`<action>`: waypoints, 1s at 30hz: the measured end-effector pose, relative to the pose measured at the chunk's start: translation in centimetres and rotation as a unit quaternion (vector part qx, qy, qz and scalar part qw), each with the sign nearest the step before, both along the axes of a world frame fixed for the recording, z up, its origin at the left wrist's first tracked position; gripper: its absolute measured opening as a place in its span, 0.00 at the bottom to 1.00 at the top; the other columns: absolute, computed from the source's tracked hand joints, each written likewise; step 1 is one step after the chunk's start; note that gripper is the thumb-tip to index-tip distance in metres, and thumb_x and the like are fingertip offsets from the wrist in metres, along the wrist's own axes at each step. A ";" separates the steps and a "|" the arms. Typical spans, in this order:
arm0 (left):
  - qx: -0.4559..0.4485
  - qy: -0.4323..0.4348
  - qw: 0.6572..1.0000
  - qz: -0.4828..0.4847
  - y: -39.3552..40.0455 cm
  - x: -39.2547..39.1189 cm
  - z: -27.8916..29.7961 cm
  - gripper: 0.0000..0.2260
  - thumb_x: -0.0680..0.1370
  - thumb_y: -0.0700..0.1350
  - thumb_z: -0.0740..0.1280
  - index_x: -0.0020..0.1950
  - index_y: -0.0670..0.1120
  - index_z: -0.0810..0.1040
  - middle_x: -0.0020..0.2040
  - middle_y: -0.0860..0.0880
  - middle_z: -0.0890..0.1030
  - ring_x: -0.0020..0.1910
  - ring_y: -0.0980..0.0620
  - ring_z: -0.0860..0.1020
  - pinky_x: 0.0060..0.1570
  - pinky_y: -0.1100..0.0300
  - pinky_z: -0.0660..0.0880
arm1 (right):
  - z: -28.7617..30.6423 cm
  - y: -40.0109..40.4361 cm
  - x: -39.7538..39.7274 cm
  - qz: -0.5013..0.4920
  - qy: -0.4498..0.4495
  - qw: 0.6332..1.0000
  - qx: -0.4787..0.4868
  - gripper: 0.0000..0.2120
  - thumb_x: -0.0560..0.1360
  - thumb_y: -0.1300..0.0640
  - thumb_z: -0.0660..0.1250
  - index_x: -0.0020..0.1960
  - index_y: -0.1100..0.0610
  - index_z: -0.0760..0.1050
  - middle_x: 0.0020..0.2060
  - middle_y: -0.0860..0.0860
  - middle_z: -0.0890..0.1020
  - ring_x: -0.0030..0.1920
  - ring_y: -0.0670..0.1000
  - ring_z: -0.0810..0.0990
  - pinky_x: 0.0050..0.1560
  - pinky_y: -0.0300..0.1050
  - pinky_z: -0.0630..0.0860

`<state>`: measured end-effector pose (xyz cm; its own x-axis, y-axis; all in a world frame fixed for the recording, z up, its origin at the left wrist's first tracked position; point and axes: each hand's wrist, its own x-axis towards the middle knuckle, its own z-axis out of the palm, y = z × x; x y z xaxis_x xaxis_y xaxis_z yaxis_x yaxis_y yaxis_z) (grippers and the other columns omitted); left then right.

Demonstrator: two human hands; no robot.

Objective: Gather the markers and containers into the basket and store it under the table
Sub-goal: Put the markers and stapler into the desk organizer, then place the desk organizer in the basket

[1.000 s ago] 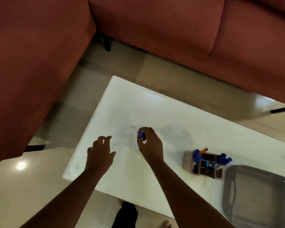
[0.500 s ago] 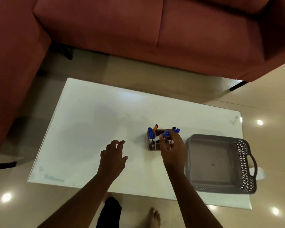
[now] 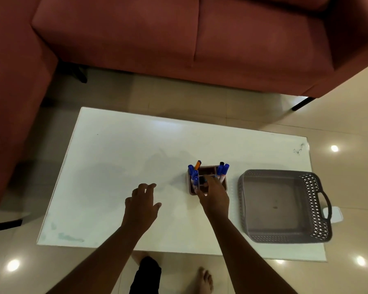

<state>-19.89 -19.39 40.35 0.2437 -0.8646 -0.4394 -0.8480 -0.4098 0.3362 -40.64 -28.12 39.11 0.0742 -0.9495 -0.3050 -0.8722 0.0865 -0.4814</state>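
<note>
A small brownish organizer [image 3: 225,184] stands on the white table [image 3: 115,166], right of centre. Blue-capped markers [image 3: 194,174] and an orange one [image 3: 198,164] stick up at its left side, and more blue markers [image 3: 222,171] at its right. My right hand [image 3: 215,198] reaches over the organizer's near edge, its fingers stretched into the compartments and holding nothing that I can see. Left of the organizer, my left hand [image 3: 141,202] hovers above the tabletop, empty, with loosely curled fingers. The grey lattice basket [image 3: 242,187] sits empty just right of the organizer.
A red sofa [image 3: 179,39] runs along the far side and the left of the table. Glossy tiled floor [image 3: 348,124] surrounds the table. My bare foot [image 3: 204,280] and a dark trouser leg [image 3: 146,274] show below the table's near edge.
My right hand carried a blue marker from the table's left part over to the organizer and no longer holds it. My view swung right, bringing the whole basket in. My left hand followed rightward.
</note>
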 end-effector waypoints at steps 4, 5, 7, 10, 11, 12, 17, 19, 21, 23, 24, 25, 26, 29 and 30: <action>0.035 0.178 0.978 0.104 -2.6 -1.1 0.1 0.20 0.81 0.49 0.62 0.71 0.45 0.69 0.66 0.43 0.73 0.63 0.44 0.75 0.61 0.50 0.72 | 1.2 -1.1 -1.4 -0.142 -0.021 0.987 -0.077 0.12 0.76 0.61 0.68 0.59 0.53 0.76 0.53 0.48 0.79 0.52 0.50 0.80 0.45 0.40 0.74; 0.040 0.214 0.968 0.127 -3.6 -1.3 -0.1 0.19 0.81 0.47 0.62 0.71 0.45 0.70 0.66 0.42 0.74 0.62 0.44 0.75 0.62 0.52 0.71 | 1.2 -1.4 -2.0 -0.189 -0.029 0.976 -0.105 0.11 0.77 0.62 0.67 0.59 0.55 0.77 0.53 0.50 0.79 0.53 0.51 0.79 0.46 0.41 0.75; 0.071 0.265 0.949 0.155 -5.7 -2.0 -0.1 0.18 0.81 0.45 0.61 0.72 0.45 0.70 0.68 0.44 0.74 0.64 0.44 0.75 0.64 0.54 0.71 | 0.3 -2.0 -3.0 -0.257 -0.064 0.960 -0.093 0.15 0.78 0.62 0.66 0.65 0.57 0.76 0.59 0.51 0.80 0.58 0.50 0.79 0.54 0.46 0.78; 0.136 0.369 0.897 0.204 -8.0 -3.9 -0.1 0.21 0.81 0.38 0.60 0.74 0.44 0.66 0.71 0.46 0.72 0.66 0.44 0.74 0.63 0.49 0.74 | -1.0 -3.3 -4.2 -0.261 -0.119 0.957 0.035 0.19 0.78 0.57 0.66 0.69 0.55 0.75 0.62 0.51 0.81 0.60 0.53 0.80 0.60 0.54 0.79; 0.154 0.396 0.878 0.221 -8.6 -4.7 0.0 0.22 0.80 0.36 0.60 0.75 0.44 0.66 0.71 0.45 0.71 0.66 0.45 0.74 0.61 0.49 0.76 | -1.3 -3.9 -4.6 -0.249 -0.125 0.958 0.066 0.17 0.79 0.56 0.65 0.67 0.55 0.77 0.59 0.51 0.82 0.58 0.53 0.82 0.59 0.54 0.79; 0.166 0.413 0.864 0.234 -8.9 -5.3 0.1 0.22 0.80 0.35 0.61 0.74 0.45 0.66 0.70 0.45 0.72 0.65 0.45 0.74 0.59 0.49 0.77 | -1.5 -4.3 -4.9 -0.241 -0.129 0.959 0.080 0.15 0.78 0.57 0.65 0.64 0.55 0.79 0.56 0.51 0.84 0.56 0.53 0.83 0.58 0.54 0.80; 0.151 0.408 0.855 0.284 -10.0 -8.3 1.0 0.13 0.79 0.37 0.63 0.62 0.47 0.77 0.56 0.43 0.82 0.57 0.45 0.80 0.54 0.45 0.80 | -2.2 -4.7 -6.2 -0.256 -0.175 0.948 0.075 0.15 0.73 0.67 0.63 0.53 0.55 0.84 0.45 0.49 0.85 0.48 0.53 0.84 0.55 0.56 0.81; 0.140 0.379 0.864 0.301 -10.1 -8.7 1.5 0.13 0.78 0.36 0.62 0.62 0.44 0.77 0.52 0.43 0.82 0.53 0.45 0.81 0.53 0.45 0.81 | -2.0 -4.8 -6.5 -0.238 -0.170 0.954 0.070 0.17 0.72 0.67 0.63 0.53 0.54 0.85 0.47 0.49 0.86 0.49 0.51 0.84 0.55 0.54 0.81; 0.119 0.356 0.873 0.310 -10.1 -9.2 2.6 0.14 0.78 0.35 0.61 0.62 0.43 0.77 0.52 0.42 0.83 0.51 0.44 0.82 0.50 0.45 0.82 | -1.1 -5.1 -7.3 -0.206 -0.167 0.963 0.056 0.18 0.72 0.66 0.64 0.55 0.53 0.85 0.49 0.49 0.86 0.49 0.49 0.83 0.55 0.52 0.80; 0.088 0.340 0.880 0.319 -10.3 -9.5 4.0 0.15 0.78 0.35 0.61 0.64 0.43 0.77 0.53 0.41 0.83 0.50 0.44 0.83 0.47 0.44 0.82 | 0.2 -5.2 -8.1 -0.183 -0.186 0.965 0.037 0.17 0.72 0.63 0.65 0.56 0.52 0.85 0.49 0.49 0.86 0.48 0.48 0.83 0.53 0.52 0.81; 0.068 0.333 0.882 0.325 -10.6 -10.0 5.2 0.15 0.78 0.35 0.62 0.64 0.43 0.77 0.53 0.41 0.83 0.50 0.43 0.83 0.46 0.44 0.83 | 1.1 -5.4 -8.9 -0.171 -0.203 0.964 0.029 0.17 0.71 0.59 0.65 0.57 0.51 0.84 0.48 0.48 0.86 0.47 0.47 0.83 0.51 0.52 0.82; 0.051 0.330 0.882 0.332 -10.9 -10.5 6.4 0.14 0.78 0.35 0.62 0.63 0.43 0.77 0.53 0.41 0.83 0.49 0.43 0.83 0.44 0.44 0.83 | 2.0 -5.5 -9.7 -0.162 -0.218 0.962 0.017 0.18 0.71 0.54 0.64 0.57 0.49 0.84 0.46 0.47 0.86 0.46 0.46 0.83 0.49 0.51 0.82; 0.039 0.331 0.882 0.335 -11.4 -11.4 7.8 0.14 0.78 0.35 0.62 0.62 0.43 0.77 0.52 0.41 0.83 0.48 0.43 0.83 0.43 0.45 0.83 | 3.0 -5.7 -10.8 -0.155 -0.227 0.961 0.009 0.18 0.70 0.50 0.63 0.57 0.48 0.84 0.45 0.46 0.86 0.45 0.44 0.83 0.48 0.50 0.82; 0.050 0.357 0.873 0.329 -12.9 -14.6 11.8 0.12 0.79 0.35 0.60 0.59 0.42 0.78 0.50 0.41 0.83 0.47 0.42 0.83 0.42 0.46 0.82 | 6.3 -6.6 -14.5 -0.147 -0.206 0.967 -0.021 0.14 0.73 0.53 0.68 0.57 0.48 0.84 0.45 0.47 0.85 0.43 0.44 0.83 0.47 0.48 0.82; 0.062 0.366 0.870 0.325 -13.4 -15.9 12.8 0.11 0.80 0.36 0.60 0.59 0.42 0.78 0.50 0.41 0.83 0.47 0.42 0.83 0.43 0.46 0.82 | 7.2 -6.9 -16.1 -0.148 -0.196 0.969 -0.028 0.13 0.73 0.56 0.69 0.57 0.50 0.84 0.44 0.47 0.86 0.43 0.46 0.83 0.47 0.48 0.82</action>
